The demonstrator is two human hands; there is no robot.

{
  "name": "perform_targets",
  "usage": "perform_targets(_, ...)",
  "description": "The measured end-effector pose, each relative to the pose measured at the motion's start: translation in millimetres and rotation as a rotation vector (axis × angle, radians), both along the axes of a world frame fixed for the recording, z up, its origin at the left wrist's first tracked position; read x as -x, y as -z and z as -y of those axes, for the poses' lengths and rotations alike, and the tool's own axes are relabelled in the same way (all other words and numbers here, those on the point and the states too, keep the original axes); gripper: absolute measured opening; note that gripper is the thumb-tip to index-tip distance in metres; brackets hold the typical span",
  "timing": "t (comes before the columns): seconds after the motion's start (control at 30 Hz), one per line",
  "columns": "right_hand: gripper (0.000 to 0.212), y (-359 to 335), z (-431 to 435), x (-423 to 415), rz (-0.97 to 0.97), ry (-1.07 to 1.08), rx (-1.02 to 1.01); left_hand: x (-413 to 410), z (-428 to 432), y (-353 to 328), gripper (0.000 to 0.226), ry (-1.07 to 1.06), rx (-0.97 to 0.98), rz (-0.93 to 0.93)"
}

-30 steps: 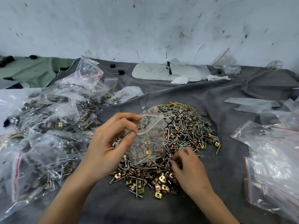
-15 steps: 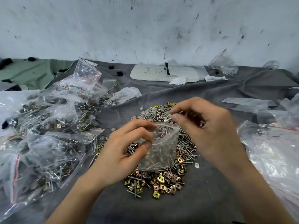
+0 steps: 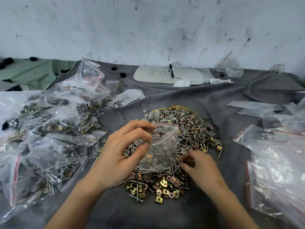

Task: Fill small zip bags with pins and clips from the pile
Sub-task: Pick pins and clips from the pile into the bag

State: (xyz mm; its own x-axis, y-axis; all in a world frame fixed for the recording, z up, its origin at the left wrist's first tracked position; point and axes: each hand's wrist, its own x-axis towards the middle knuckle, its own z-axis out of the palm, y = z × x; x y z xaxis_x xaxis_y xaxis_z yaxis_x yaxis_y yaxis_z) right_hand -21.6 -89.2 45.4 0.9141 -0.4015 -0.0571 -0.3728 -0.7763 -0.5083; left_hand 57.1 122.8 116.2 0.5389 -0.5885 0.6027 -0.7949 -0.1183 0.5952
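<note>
Centre frame, the left hand (image 3: 125, 156) pinched the small clear zip bag (image 3: 162, 151) by its mouth over the pile of metal pins and clips (image 3: 186, 129), while the right hand (image 3: 202, 167) pinched a few brass clips (image 3: 189, 161), and a slack mouth could spill them.

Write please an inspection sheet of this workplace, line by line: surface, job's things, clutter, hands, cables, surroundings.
Surface: wrinkled grey cloth covers the table.
Job's things: mixed pile of small hardware at the centre; small zip bag, partly filled, over it; filled bags heaped at the left; clear bags at the right.
Clutter: white pad with writing, crumpled tissue and small black pieces, all at the far side.
Hands: left hand pinches the zip bag's mouth; right hand pinches brownish clips at the pile's near right.
Cables: only a thin yellow wire on the pile's far edge.
Surroundings: stained white wall behind; green cloth at the far left.
</note>
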Motion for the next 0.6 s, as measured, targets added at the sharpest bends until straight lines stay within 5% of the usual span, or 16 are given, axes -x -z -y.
perform_targets(0.33, 0.012, 12, -1, 4, 0.14, 0.079, -0.074, 0, -1, 4, 0.021, -0.009, -0.022, -0.035)
perform_targets(0.5, 0.017, 8, 8, 5, 0.334, 0.194, -0.351, 0, -3, 6, 0.022, -0.008, -0.024, -0.034)
perform_targets(0.6, 0.027, -4, 6, 5, 0.464, 0.219, -0.781, 0, -2, 8, 0.021, -0.011, -0.02, -0.046)
